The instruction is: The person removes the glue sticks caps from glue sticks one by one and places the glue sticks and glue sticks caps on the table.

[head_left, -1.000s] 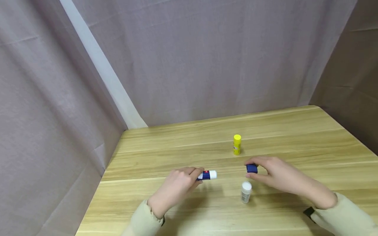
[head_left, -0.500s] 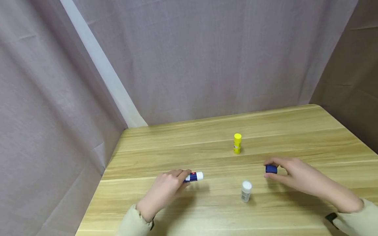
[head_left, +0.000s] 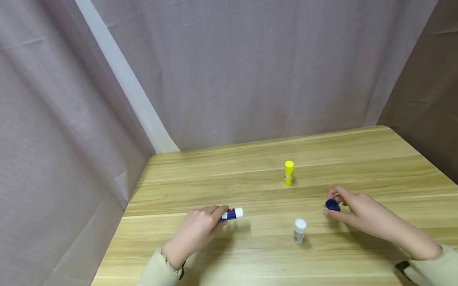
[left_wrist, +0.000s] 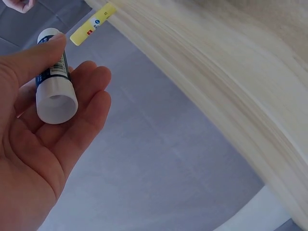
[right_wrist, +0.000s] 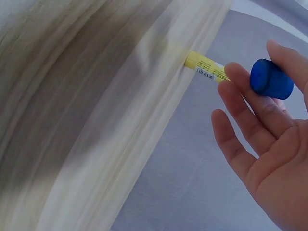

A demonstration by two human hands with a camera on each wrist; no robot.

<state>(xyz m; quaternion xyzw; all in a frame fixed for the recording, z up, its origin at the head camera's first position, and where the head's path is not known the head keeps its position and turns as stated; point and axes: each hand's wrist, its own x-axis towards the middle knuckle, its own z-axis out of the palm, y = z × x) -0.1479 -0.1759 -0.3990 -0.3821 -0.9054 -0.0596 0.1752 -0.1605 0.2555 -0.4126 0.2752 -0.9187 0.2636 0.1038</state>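
My left hand point(head_left: 198, 229) holds an uncapped glue stick point(head_left: 231, 213) with a dark blue label and white ends, lying sideways above the table. In the left wrist view the thumb presses the glue stick point(left_wrist: 57, 94) against the curled fingers, its hollow white end facing the camera. Off to the right, my right hand point(head_left: 368, 216) pinches a dark blue cap point(head_left: 332, 205), its open side tipped toward the head camera. The right wrist view has the blue cap point(right_wrist: 272, 79) between thumb and fingers, the other fingers spread loosely.
Between the hands a small clear-and-white tube point(head_left: 299, 231) stands upright on the wooden table point(head_left: 264, 262). Farther back stands a yellow glue stick point(head_left: 288, 173), its cap on. Grey curtains point(head_left: 250, 71) hang behind the table and along the left side.
Both hands have moved apart, the left hand leftward with the glue stick, the right hand rightward with the cap. The cap has turned so its open side now shows.
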